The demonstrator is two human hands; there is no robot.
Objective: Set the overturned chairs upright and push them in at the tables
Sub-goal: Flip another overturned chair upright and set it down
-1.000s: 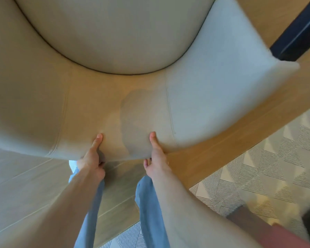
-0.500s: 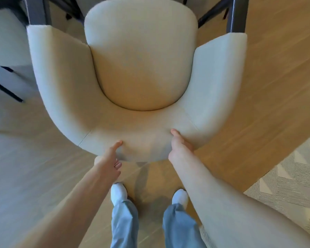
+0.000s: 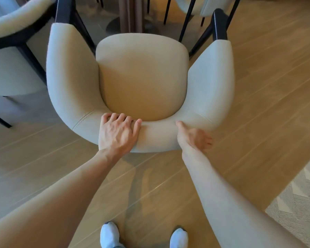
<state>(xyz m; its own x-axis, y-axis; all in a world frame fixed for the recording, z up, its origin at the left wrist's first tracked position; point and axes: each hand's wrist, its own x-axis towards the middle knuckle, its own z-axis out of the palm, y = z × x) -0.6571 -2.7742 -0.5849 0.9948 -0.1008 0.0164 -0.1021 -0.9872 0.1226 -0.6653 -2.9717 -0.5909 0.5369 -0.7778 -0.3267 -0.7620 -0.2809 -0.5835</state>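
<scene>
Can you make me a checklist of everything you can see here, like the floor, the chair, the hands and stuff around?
Surface: wooden floor, bare around the chair.
Job's things: beige chair stands upright, facing the table's pedestal.
Clutter: nothing seen.
Grippers: left hand lies over the top of the chair's backrest, fingers curled on it; right hand presses the back's outer side, thumb on top.
Cables: nothing seen.
Surroundings: second chair at left, third chair beyond the pedestal, patterned rug at right, white shoes below.
</scene>
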